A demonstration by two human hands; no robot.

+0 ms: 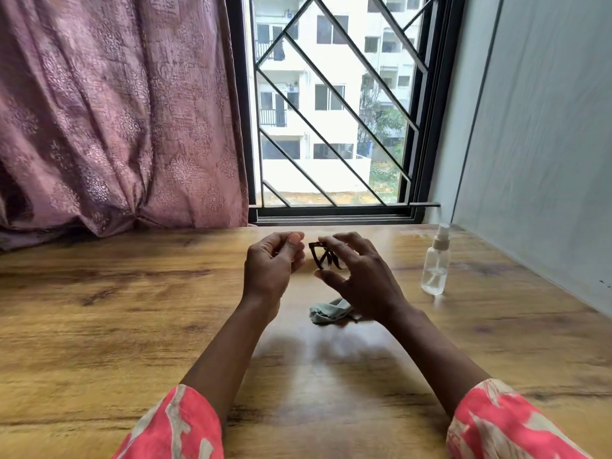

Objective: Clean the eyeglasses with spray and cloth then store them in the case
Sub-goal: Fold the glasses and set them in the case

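The eyeglasses (326, 258) hang in the air above the far middle of the worktop (99, 309), close to the window edge, with their dark temples folded or half folded across each other; blur keeps us from saying which.

Going left to right, we first meet a pink patterned curtain (116, 111) bunched along the far left edge. Next comes our left hand (273, 263), raised just beside the glasses, its fingers curled inward with the thumb against the fingertips; we cannot tell whether it pinches part of the frame or nothing at all. Our right hand (352, 276) pinches the top of the frame between the index and middle fingertips, the thumb spread below and the other fingers loose. Beneath that hand a pale green cloth (326, 312) lies crumpled on the worktop. Further right, near the far right corner, a clear spray bottle (436, 261) stands upright, well apart from the hands. We see no case.

We judge the glasses light but fragile: the lenses would smear under bare fingers and the hinges would twist if forced. We would take them by the rim or the bridge, not the lens faces, with a gentle pinch.
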